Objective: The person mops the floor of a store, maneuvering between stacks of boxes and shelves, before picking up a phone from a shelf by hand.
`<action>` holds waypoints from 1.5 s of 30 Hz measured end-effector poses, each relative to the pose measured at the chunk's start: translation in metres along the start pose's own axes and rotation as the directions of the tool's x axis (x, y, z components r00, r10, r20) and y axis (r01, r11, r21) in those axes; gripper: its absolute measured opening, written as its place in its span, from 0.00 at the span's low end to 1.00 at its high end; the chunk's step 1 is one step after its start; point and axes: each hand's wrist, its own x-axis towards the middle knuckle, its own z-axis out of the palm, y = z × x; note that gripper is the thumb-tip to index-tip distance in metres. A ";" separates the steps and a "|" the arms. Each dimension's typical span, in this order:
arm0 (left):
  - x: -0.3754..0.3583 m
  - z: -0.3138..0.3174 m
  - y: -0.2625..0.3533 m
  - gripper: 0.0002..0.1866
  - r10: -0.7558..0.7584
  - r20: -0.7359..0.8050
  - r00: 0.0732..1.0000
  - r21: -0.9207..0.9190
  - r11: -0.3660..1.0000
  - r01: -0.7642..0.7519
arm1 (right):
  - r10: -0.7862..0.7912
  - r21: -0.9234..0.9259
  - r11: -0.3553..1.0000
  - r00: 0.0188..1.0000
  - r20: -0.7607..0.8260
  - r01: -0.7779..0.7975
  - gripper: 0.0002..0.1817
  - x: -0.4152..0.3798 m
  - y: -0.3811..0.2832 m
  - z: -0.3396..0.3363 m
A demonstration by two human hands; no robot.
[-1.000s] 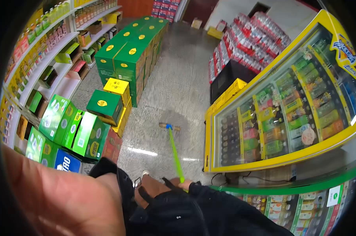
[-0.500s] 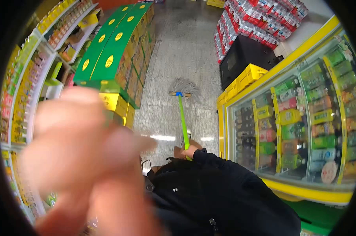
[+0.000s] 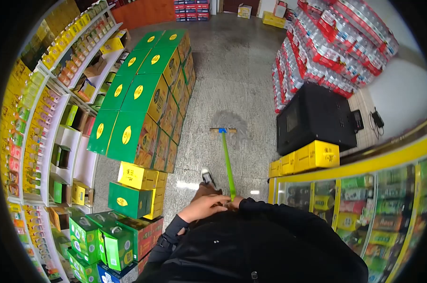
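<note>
A mop with a grey string head lies spread on the floor ahead, its blue clamp and bar at the near edge. From there the light green handle runs back to my body. My right hand is wrapped round the handle's upper end, partly hidden by the left fingers. Across from it, my left hand is in front of my dark top with its fingers stretched toward the handle, fingertips right by the right hand.
Stacked green cartons line the left, with shelves of drinks behind. On the right stand shrink-wrapped bottle packs, a black box, yellow boxes and a glass-doored drinks cooler. My shoe is on the grey floor.
My left hand, blurred close to the camera before, has come down beside the right hand at the handle. The view has tilted up, showing more of the aisle; my right hand keeps its grip.
</note>
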 end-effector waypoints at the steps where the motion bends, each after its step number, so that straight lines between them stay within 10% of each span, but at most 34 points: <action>1: 0.017 -0.023 -0.006 0.20 -0.042 0.030 0.999 0.095 0.995 0.039 | 0.067 -0.015 0.998 0.997 0.030 -0.067 0.17 0.013 -0.004 -0.021; 5: 0.087 -0.111 -0.051 0.17 -0.016 -0.001 1.000 0.519 0.855 0.014 | 0.141 -0.127 0.976 0.961 -0.238 -0.174 0.20 0.065 -0.025 -0.103; 9: 0.163 -0.196 -0.071 0.16 0.057 0.150 0.987 0.527 0.840 -0.129 | 0.312 -0.067 0.943 0.934 -0.172 -0.327 0.23 0.083 -0.076 -0.202; 20: 0.312 -0.346 -0.074 0.14 0.002 0.282 0.959 0.565 0.808 -0.168 | -0.121 -0.087 0.991 0.967 -0.223 0.104 0.24 0.243 -0.063 -0.315; 23: 0.344 -0.360 -0.114 0.14 0.010 0.349 0.937 0.498 0.845 -0.194 | 0.300 -0.133 0.936 0.937 -0.176 -0.325 0.25 0.188 -0.192 -0.408; 29: 0.449 -0.443 -0.117 0.14 -0.092 0.317 0.944 0.577 0.808 -0.115 | 0.268 -0.152 0.940 0.937 -0.225 -0.305 0.24 0.257 -0.239 -0.534; 36: 0.630 -0.545 -0.111 0.13 -0.101 0.243 0.965 0.647 0.758 -0.083 | 0.074 -0.520 0.854 0.988 0.138 0.009 0.30 0.317 -0.288 -0.748; 45: 0.759 -0.643 -0.134 0.11 -0.156 0.136 0.978 0.525 0.849 0.062 | -0.167 -0.244 0.949 0.975 0.146 0.199 0.21 0.525 -0.199 -0.841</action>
